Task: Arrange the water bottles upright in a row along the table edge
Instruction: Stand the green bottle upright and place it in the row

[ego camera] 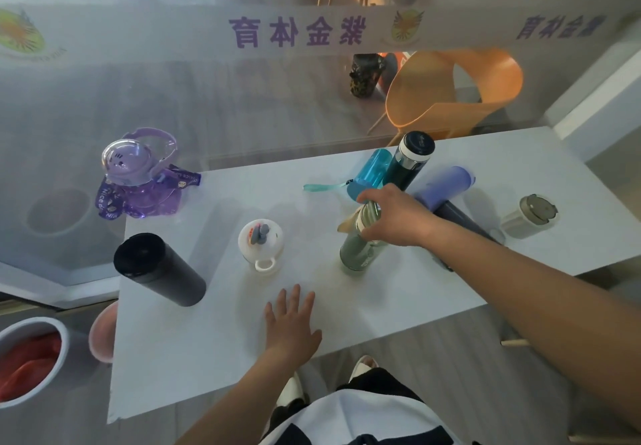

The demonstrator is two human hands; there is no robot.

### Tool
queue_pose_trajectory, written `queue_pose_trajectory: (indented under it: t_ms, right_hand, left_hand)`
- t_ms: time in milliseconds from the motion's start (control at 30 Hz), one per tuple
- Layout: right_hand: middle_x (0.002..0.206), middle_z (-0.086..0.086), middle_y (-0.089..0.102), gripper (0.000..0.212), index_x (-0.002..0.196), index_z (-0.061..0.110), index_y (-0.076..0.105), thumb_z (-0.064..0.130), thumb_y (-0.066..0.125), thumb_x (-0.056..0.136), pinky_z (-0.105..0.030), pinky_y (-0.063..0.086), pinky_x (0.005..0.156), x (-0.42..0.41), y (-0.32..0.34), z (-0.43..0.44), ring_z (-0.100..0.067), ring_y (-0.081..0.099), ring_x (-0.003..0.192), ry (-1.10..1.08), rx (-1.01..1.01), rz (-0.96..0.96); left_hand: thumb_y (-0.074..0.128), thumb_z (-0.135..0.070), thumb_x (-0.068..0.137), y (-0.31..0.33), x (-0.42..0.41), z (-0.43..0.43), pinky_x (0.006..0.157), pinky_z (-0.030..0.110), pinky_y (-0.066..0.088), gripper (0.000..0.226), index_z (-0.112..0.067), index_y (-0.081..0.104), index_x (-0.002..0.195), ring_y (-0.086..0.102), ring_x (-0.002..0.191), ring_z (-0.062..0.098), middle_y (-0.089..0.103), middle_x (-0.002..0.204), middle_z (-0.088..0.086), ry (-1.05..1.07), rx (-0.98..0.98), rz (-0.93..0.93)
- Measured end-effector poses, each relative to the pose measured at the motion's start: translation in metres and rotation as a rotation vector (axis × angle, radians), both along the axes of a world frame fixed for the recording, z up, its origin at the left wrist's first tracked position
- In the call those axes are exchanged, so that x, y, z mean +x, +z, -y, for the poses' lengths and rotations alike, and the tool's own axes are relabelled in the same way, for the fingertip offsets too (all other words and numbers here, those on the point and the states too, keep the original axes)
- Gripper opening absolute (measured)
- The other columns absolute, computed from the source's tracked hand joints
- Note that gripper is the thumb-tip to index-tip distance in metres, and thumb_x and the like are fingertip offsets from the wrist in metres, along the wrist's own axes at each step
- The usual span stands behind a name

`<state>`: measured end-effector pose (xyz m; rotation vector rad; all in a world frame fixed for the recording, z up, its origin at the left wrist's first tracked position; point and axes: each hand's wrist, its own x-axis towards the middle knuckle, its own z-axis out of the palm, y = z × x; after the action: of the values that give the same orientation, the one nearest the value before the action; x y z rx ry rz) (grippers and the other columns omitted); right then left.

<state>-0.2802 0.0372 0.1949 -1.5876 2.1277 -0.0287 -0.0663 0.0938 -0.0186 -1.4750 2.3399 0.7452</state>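
The grey-green metal flask with a silver neck (360, 246) stands a little right of the table's middle, its top gripped by the right hand (392, 217), fingers curled around the cap from above. It looks close to upright, leaning slightly; whether its base sits flat on the white table (208, 358) I cannot tell.

To finish the step well, I would settle the base fully before letting go, then slide it rather than lift it towards the row.

The left hand (293, 323) lies flat and spread on the table at the flask's 7 o'clock, holding nothing.

At the flask's 9 o'clock stands a small white bottle with a loop handle and a grey figure on its lid (261, 243), and further out that way a tall black cylindrical flask (157, 269), both upright near the left end.

At 12 to 2 o'clock is a crowded cluster: a translucent blue bottle with a teal strap (373, 170), a dark teal flask with a white collar (411, 161), a periwinkle bottle (444, 186) and a dark navy one (461, 219) partly under the forearm. A short pale cup with a metal lid (529, 217) stands at 3 o'clock.

A purple transparent bottle with a ribbon (138, 180) sits at the far-left corner, by the edge.

Open room lies at 6 to 8 o'clock, along the near edge; the right forearm is close to the cluster, so a careless sweep could knock it.
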Motion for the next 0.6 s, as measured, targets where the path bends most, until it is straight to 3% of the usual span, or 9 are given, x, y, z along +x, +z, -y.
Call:
queue_pose_trajectory:
  t_ms: [100,233,300,433,533,600]
  right_hand:
    - [0.142,-0.003,0.040,0.074,0.142,0.035,0.036,0.037,0.073,0.078,-0.032,0.053,0.087,-0.006,-0.001,-0.006,-0.023,0.052,0.115,-0.026,-0.031,0.063]
    - [0.148,0.001,0.039,0.073,0.143,0.034,0.037,0.058,0.064,0.080,-0.040,0.044,0.102,-0.032,0.015,-0.021,-0.020,0.045,0.127,-0.164,-0.148,0.205]
    - [0.143,0.005,0.044,0.066,0.141,0.033,0.041,0.058,0.060,0.083,-0.038,0.043,0.098,-0.053,0.020,-0.034,-0.013,0.045,0.120,-0.260,-0.243,0.247]
    - [0.135,-0.002,0.051,0.052,0.132,0.025,0.051,0.047,0.063,0.086,-0.037,0.044,0.095,-0.107,0.006,-0.066,-0.022,0.051,0.120,-0.434,-0.358,0.209]
    - [0.108,-0.004,0.059,0.044,0.119,0.019,0.057,0.045,0.062,0.084,-0.037,0.049,0.081,-0.143,-0.028,-0.095,-0.026,0.059,0.099,-0.531,-0.312,0.220]
    - [0.111,-0.006,0.061,0.054,0.122,0.019,0.056,0.049,0.063,0.078,-0.038,0.048,0.083,-0.161,-0.061,-0.111,-0.028,0.059,0.100,-0.517,-0.235,0.179]
  left_hand:
    - [0.041,-0.044,0.096,0.008,-0.014,-0.001,0.121,0.049,-0.001,0.066,-0.033,0.010,0.153,-0.007,0.151,0.025,-0.004,0.164,-0.001,-0.036,-0.021,-0.051]
    - [0.039,-0.043,0.097,0.019,-0.041,-0.007,0.122,0.047,0.000,0.062,-0.033,0.014,0.152,-0.003,0.151,0.024,0.002,0.164,-0.002,-0.090,-0.047,-0.141]
    - [0.039,-0.044,0.097,0.022,-0.057,-0.012,0.122,0.046,0.001,0.061,-0.032,0.014,0.153,-0.002,0.151,0.023,0.003,0.164,-0.002,-0.120,-0.049,-0.184]
    - [0.040,-0.043,0.097,0.026,-0.087,-0.026,0.122,0.047,0.001,0.061,-0.032,0.015,0.152,-0.004,0.151,0.025,0.002,0.164,0.000,-0.184,-0.045,-0.203]
    - [0.041,-0.042,0.098,0.024,-0.102,-0.036,0.121,0.051,-0.001,0.063,-0.031,0.012,0.152,-0.009,0.150,0.028,-0.004,0.164,0.002,-0.263,-0.047,-0.135]
    - [0.042,-0.043,0.098,0.021,-0.114,-0.041,0.121,0.052,-0.003,0.066,-0.032,0.008,0.153,-0.014,0.150,0.028,-0.009,0.164,0.001,-0.274,-0.047,-0.099]
